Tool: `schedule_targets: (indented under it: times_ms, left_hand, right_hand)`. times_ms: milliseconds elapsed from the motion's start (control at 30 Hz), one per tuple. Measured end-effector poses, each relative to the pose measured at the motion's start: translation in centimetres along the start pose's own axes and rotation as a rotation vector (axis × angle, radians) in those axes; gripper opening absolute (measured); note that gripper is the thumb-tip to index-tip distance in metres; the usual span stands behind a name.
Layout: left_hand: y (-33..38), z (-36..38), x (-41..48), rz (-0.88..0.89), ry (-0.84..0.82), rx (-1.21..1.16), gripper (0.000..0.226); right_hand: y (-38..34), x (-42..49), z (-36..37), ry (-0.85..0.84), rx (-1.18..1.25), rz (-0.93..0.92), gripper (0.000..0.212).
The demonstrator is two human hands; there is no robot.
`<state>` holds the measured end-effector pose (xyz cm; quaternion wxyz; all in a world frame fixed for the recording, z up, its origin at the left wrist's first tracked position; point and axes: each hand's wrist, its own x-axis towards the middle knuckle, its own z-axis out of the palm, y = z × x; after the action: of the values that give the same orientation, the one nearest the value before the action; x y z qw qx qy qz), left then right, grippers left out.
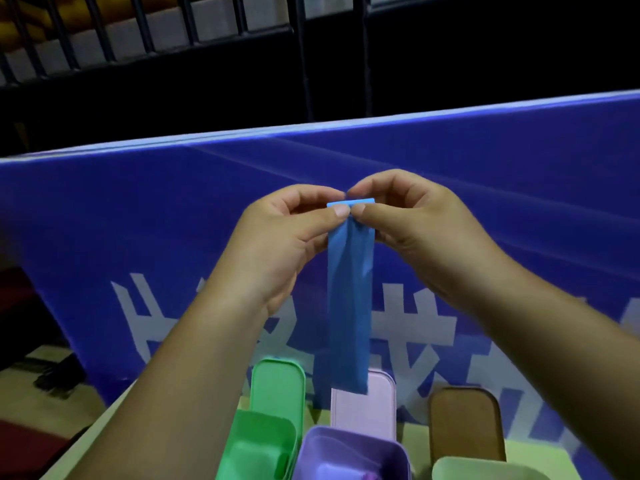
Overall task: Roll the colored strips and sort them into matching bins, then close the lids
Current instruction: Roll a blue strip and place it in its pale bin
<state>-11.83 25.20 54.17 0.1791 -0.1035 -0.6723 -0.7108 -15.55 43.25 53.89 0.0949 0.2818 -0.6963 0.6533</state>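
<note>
Dim overall, bg near black at 12–2 o'clock. Pale glare along blue board (381, 150) top edge; 5 & 7 o'clock corners blurry, wide-angle bend.

Head camera looks forward and down, close over the raised hands.

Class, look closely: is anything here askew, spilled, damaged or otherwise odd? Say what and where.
Nothing stands out. The left hand and right hand pinch the top of the blue strip, which hangs straight, only lightly creased. The green bin and purple bin below stand with lids open; nothing is spilled.
</note>
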Motion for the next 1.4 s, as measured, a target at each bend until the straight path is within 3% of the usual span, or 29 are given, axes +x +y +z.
schedule_targets:
  times_ms: [367,667,1000,1400]
  left_hand:
    - [-4.4,-4.6,-4.0,-0.050,0.102,0.016,0.024]
    - [-8.4,-8.9,-6.3,-0.122,0.141,0.049,0.014]
    - [-11.4,-15.3,-7.9,-0.220,0.098,0.013,0.023]
    - [-13.2,-20.2,-8.8,-0.181,0.085,0.224,0.023]
  right_hand:
    - [4.6,-3.6,5.4,-0.025,-0.041,0.064,0.012]
    - [7.1,-6.0,9.6,0.002,-0.048,0.164,0.013]
    - [9.7,-6.9,16.1,0.091,-0.042,0.224,0.010]
    - [11.5,-8.3,21.6,0.148,-0.023,0.343,0.019]
